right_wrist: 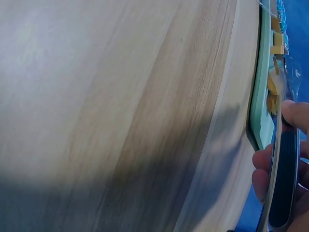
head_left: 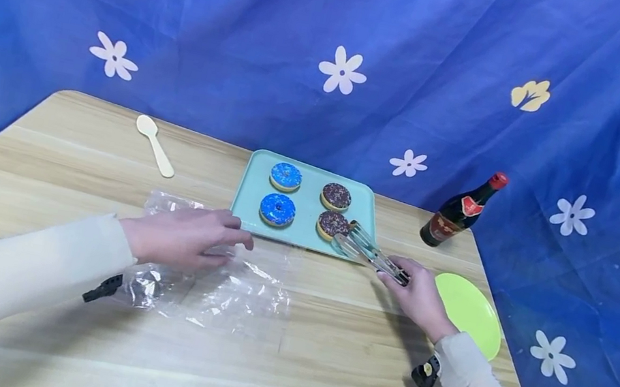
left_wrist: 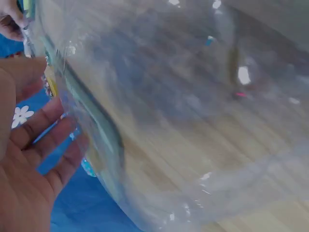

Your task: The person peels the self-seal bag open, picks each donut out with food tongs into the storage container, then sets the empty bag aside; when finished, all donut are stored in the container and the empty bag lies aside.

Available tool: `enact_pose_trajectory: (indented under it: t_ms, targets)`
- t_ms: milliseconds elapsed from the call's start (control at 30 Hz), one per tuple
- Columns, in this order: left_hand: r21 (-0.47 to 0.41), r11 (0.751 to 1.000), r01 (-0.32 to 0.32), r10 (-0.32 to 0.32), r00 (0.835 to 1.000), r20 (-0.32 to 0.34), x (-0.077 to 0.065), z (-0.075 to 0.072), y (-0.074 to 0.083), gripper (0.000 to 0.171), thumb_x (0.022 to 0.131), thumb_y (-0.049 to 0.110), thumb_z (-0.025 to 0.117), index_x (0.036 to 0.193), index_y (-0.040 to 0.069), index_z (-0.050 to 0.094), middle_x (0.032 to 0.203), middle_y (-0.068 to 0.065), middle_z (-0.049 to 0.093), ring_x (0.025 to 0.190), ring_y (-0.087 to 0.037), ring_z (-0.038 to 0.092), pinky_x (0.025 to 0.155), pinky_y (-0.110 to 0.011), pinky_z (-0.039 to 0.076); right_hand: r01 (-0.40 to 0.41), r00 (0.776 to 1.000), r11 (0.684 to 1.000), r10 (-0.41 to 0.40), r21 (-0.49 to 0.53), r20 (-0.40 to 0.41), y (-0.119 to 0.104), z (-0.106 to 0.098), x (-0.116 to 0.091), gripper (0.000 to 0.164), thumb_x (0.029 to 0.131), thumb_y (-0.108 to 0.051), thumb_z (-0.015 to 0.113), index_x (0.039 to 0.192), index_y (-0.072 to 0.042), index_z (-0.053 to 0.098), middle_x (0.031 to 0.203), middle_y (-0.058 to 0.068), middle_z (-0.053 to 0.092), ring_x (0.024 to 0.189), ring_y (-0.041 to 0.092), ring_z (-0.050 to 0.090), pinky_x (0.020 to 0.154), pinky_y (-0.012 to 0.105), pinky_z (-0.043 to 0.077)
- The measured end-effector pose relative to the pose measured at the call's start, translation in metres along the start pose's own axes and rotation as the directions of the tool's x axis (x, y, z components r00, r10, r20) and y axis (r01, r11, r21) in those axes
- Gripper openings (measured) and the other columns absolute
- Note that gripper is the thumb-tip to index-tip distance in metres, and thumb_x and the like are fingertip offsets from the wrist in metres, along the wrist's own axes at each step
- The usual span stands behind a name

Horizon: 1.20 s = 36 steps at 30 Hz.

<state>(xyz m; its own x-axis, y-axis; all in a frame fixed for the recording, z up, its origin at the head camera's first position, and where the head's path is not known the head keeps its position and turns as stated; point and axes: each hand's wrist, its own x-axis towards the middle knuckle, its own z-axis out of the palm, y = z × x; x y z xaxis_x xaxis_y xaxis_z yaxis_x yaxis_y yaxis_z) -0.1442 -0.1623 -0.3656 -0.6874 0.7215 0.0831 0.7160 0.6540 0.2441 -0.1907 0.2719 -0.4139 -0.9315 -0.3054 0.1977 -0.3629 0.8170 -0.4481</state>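
My right hand (head_left: 416,295) holds metal food tongs (head_left: 376,257) with clear tips. The tips reach over the front right of the pale turquoise tray (head_left: 305,220), right at the nearer chocolate donut (head_left: 333,224). Behind it sits a second chocolate donut (head_left: 336,196); left of these are two blue-iced donuts (head_left: 277,209), one behind the other. A clear plastic bag (head_left: 241,299) lies in front of the tray. Above the bag is my left hand (head_left: 186,237), its fingers loosely bent. In the left wrist view its fingertips (left_wrist: 72,140) meet the edge of the plastic.
A cream-coloured spoon (head_left: 156,146) lies at the back left of the wooden table (head_left: 178,378). At the back right stands a dark bottle (head_left: 455,216) with a red cap. The green plate (head_left: 469,315) is beside my right wrist. A blue curtain (head_left: 240,22) hangs behind.
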Motion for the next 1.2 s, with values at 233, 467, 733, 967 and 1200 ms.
enact_pose_trajectory:
  t_ms: [233,467,733,967,1200]
  targets:
    - [0.113,0.993,-0.027,0.022,0.999,0.037,-0.015,0.014,-0.007,0.058,0.089,0.05,0.062,0.14,0.025,0.05,0.141,-0.01,0.052,0.132,-0.035,0.047,0.104,-0.063,0.041,-0.012,1.0,1.0,0.013,0.013,-0.025,0.002,-0.002,-0.001,0.042,0.089,-0.035,0.07,0.121,-0.008,0.065,0.111,0.011,0.071,0.092,0.021,0.066,0.08,0.039,0.054]
    - [0.11,0.994,-0.018,0.005,0.993,0.119,-0.026,0.035,-0.01,0.064,0.094,0.061,0.045,0.151,0.035,0.03,0.159,-0.011,0.03,0.146,-0.034,0.03,0.114,-0.066,0.025,-0.025,0.999,0.998,0.027,0.062,-0.037,-0.001,-0.004,-0.008,0.043,0.095,-0.032,0.063,0.126,-0.003,0.058,0.106,0.011,0.066,0.088,0.021,0.062,0.08,0.039,0.052]
    - [0.182,0.982,-0.055,0.041,0.996,0.079,-0.033,0.053,-0.015,0.06,0.097,0.059,0.039,0.151,0.036,0.029,0.159,-0.011,0.03,0.147,-0.03,0.031,0.113,-0.064,0.028,-0.165,0.986,0.986,0.163,-0.025,-0.043,-0.008,0.0,-0.011,0.043,0.103,-0.033,0.044,0.12,0.006,0.05,0.096,0.016,0.055,0.083,0.026,0.054,0.071,0.037,0.047]
    - [0.201,0.978,-0.049,0.045,0.999,0.023,-0.036,0.063,-0.013,0.057,0.098,0.056,0.039,0.151,0.035,0.03,0.16,-0.01,0.028,0.147,-0.031,0.029,0.114,-0.062,0.026,-0.37,0.922,0.9,0.387,-0.233,0.031,-0.012,0.002,-0.011,0.046,0.104,-0.046,0.029,0.113,-0.001,0.039,0.069,0.007,0.049,0.054,0.021,0.05,0.042,0.034,0.036]
    - [0.227,0.973,-0.046,0.053,0.998,-0.023,-0.041,0.071,-0.01,0.059,0.098,0.055,0.041,0.151,0.033,0.031,0.16,-0.012,0.026,0.147,-0.033,0.029,0.114,-0.063,0.022,-0.389,0.888,0.846,0.45,-0.364,0.097,-0.012,0.004,-0.008,0.05,0.103,-0.047,0.028,0.111,0.001,0.038,0.07,0.011,0.057,0.055,0.024,0.056,0.042,0.036,0.037]
